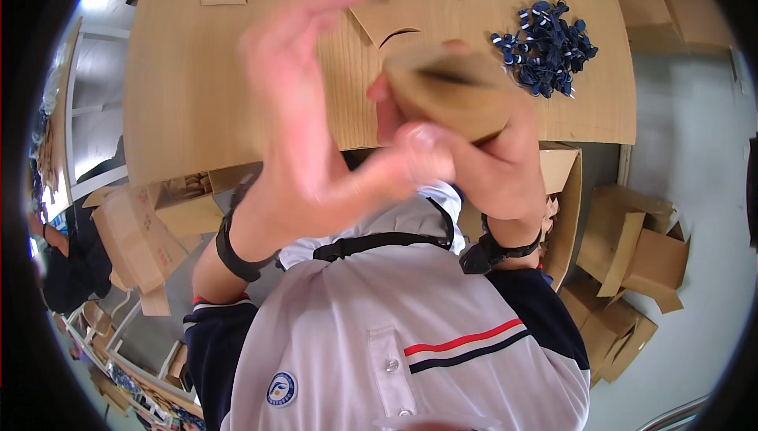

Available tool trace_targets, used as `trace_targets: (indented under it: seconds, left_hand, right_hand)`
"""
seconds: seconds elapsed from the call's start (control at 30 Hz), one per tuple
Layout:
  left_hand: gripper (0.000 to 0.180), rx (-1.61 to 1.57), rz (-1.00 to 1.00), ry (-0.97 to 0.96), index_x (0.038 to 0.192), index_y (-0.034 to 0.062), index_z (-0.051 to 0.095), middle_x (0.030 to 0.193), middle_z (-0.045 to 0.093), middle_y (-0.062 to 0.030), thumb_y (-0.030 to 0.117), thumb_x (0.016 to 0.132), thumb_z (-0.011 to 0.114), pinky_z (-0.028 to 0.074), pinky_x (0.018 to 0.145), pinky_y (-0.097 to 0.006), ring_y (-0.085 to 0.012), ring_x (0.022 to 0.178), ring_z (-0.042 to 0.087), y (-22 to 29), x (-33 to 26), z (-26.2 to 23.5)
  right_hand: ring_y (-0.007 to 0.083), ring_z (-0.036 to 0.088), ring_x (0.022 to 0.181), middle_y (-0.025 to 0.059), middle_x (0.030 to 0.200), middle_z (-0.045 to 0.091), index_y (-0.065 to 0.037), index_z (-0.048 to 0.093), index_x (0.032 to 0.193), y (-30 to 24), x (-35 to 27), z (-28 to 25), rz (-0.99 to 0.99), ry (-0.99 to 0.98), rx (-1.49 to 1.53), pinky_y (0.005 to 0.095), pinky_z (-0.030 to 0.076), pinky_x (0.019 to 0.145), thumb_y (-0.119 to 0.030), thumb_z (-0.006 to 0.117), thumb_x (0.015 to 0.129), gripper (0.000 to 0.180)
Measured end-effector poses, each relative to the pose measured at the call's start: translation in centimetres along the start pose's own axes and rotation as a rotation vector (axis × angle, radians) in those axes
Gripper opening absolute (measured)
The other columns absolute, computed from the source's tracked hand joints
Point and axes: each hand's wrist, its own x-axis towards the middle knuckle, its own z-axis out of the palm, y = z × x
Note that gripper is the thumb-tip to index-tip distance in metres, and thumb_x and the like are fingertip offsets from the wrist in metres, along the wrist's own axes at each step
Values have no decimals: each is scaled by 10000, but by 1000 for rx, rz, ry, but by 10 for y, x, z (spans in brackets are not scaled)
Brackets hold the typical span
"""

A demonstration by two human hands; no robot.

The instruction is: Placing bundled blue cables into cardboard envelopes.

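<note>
My right hand grips a small brown cardboard piece, folded like a sleeve or box, above the table's near edge. A dark slot shows in its upper face, which is blurred by motion. Raised to its left, my left hand is empty, its fingers stretched up and its thumb reaching toward the cardboard piece. Whether that thumb touches my right hand cannot be made out. Beyond my hands, flat brown cardboard pieces lie on the table, one with a curved notch.
A heap of dark blue corded items with white bits lies on the right of the wooden table. Open cartons stand at the right, and another carton at the left. Someone in dark clothing is at the far left.
</note>
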Motion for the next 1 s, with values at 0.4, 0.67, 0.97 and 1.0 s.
trace_targets:
  seconds: [0.4,0.67,0.97,1.0]
  left_hand:
    - [360,805,809,152,857,136,350,1165,610,-115,121,740,691,504,740,-337,-251,961,647,-5,5,32]
    - [639,480,427,-300,1340,41,411,1349,535,-208,6,763,682,540,797,-376,-347,1050,635,15,4,-16]
    - [638,250,296,-167,1427,100,411,1230,591,-172,146,854,688,518,809,-383,-335,1053,609,8,14,-22]
    - [638,260,306,-168,1427,100,411,1230,591,-172,146,854,688,518,809,-383,-335,1053,609,12,16,-23]
  right_hand:
    - [153,502,1096,85,1212,496,-16,332,1351,-2,-5,32,75,367,474,288,417,939,-77,425,987,381]
    - [74,560,667,46,802,606,39,514,1231,-18,-2,-10,417,228,-93,211,463,581,-108,518,966,303]
    - [118,600,518,103,733,648,13,586,860,7,6,-4,185,299,6,231,478,406,52,624,858,55]
    - [147,612,533,121,769,667,4,609,853,6,7,-3,39,292,-206,241,481,423,62,642,840,67]
